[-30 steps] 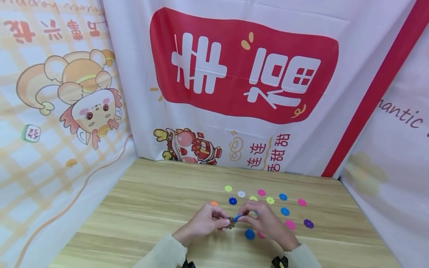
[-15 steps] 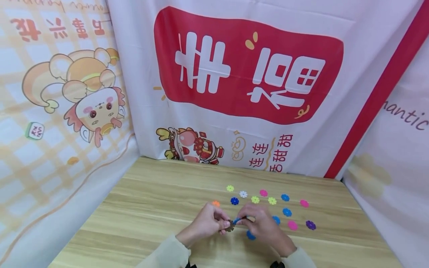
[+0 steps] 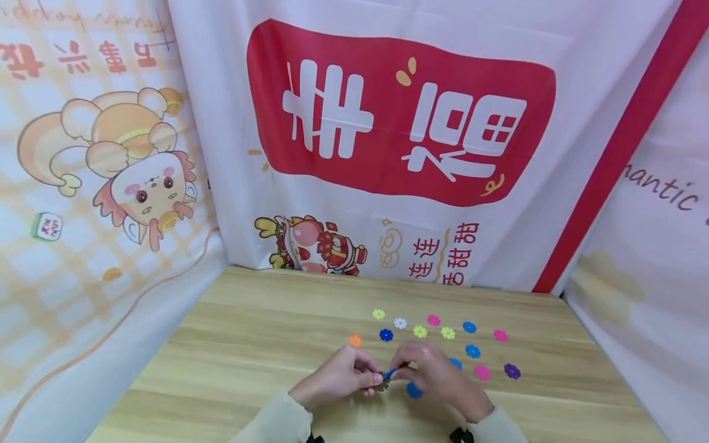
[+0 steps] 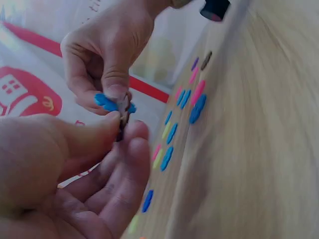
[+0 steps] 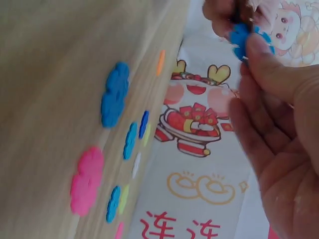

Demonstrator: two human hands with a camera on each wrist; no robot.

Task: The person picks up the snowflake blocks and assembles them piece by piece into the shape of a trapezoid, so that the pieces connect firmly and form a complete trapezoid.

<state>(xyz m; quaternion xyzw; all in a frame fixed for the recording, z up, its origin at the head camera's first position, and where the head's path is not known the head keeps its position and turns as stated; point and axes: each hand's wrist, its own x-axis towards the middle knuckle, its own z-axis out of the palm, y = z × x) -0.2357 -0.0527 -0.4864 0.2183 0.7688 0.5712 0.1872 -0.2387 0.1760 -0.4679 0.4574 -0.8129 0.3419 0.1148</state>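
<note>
light: bright, even | shadows: faint | blur: both wrist views (close hands soft)

A light wooden table (image 3: 249, 344) stands enclosed by white printed banners (image 3: 399, 123) with red panels and cartoon figures.

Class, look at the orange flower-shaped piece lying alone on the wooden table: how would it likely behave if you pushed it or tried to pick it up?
The orange piece lies flat and thin on the table, so it would probably slide, not roll. It looks small, likely very light. Its low profile may make it fiddly to lift, probably needing a fingertip pinch at the edge.
</note>
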